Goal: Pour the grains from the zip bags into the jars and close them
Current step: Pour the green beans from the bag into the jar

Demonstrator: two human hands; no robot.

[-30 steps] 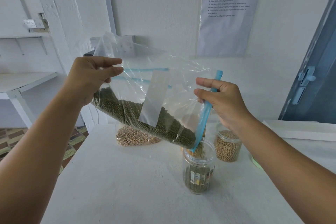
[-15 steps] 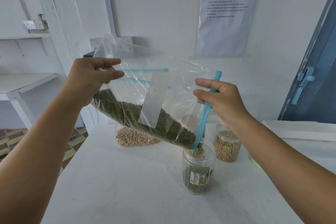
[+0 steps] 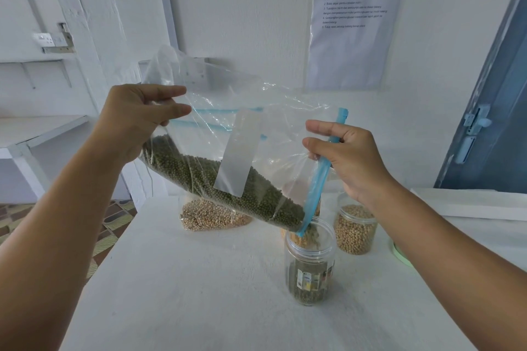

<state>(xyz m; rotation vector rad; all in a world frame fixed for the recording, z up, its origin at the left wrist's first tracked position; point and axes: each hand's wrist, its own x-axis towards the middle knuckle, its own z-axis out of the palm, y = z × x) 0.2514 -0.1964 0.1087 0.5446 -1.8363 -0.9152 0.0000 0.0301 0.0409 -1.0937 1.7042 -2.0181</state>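
A clear zip bag (image 3: 228,157) of green mung beans (image 3: 225,194) tilts over an open labelled jar (image 3: 310,263) on the white table (image 3: 185,293), the left hand (image 3: 134,120) gripping its bottom corner, the right hand (image 3: 346,159) pinching its blue zip strip (image 3: 320,179). Behind stand a soybean jar (image 3: 355,229) and soybean bag (image 3: 211,215).

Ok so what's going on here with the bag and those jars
A person is pouring green grains from a clear zip bag into an open jar on the white table. The left hand holds the bag's raised bottom end, and the right hand pinches the blue zip edge, with the low corner of the bag's mouth over the jar. The jar is partly full. Behind it stand a jar of beige grains and another bag of beige grains.
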